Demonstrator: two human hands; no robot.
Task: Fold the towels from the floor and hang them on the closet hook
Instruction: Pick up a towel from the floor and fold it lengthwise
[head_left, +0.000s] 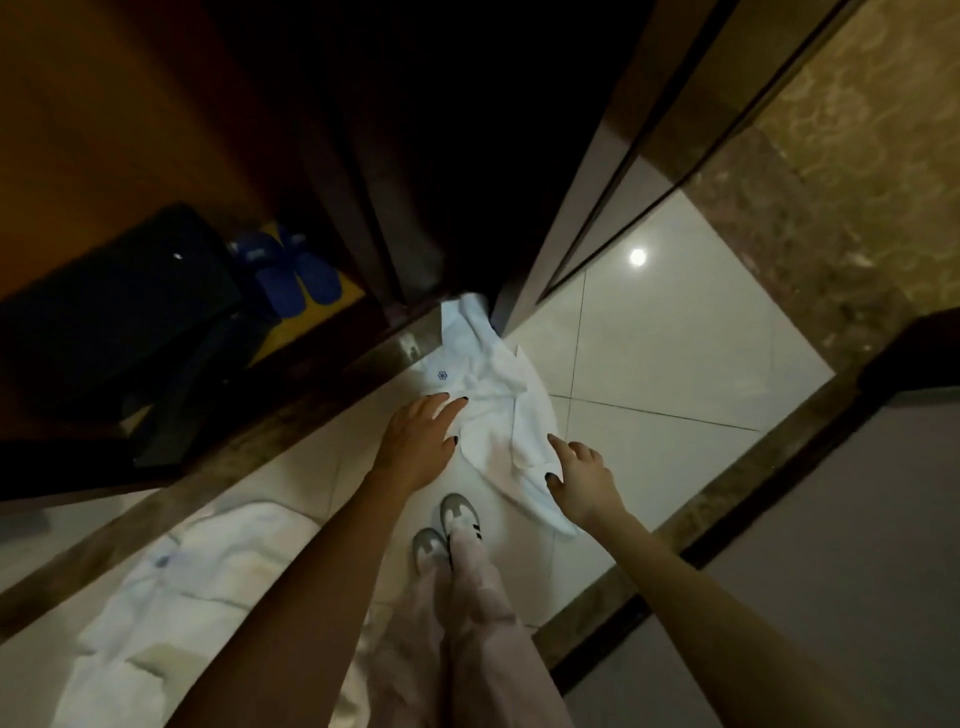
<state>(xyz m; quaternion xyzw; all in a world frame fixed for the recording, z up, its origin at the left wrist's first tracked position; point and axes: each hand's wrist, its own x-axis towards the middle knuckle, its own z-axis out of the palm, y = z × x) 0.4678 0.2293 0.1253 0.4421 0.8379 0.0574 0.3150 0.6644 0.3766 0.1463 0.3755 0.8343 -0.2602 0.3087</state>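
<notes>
Left hand (418, 441) and right hand (582, 475), both spread, over crumpled white towel (493, 410) with blue logo at 12; second towel (182, 597) at 8.

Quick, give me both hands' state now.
Left hand: open, fingers spread over the white towel, holding nothing.
Right hand: open at the towel's edge, holding nothing.

Place: hotel-room entry by an open wooden closet (156, 104) | Signs: pair of blue slippers (291, 270) on the closet floor beside a dark case (104, 312); white towel (483, 389) with a small embroidered logo (442, 374); glossy white floor tiles (649, 364) edged in brown marble border (857, 182); dim lighting
</notes>
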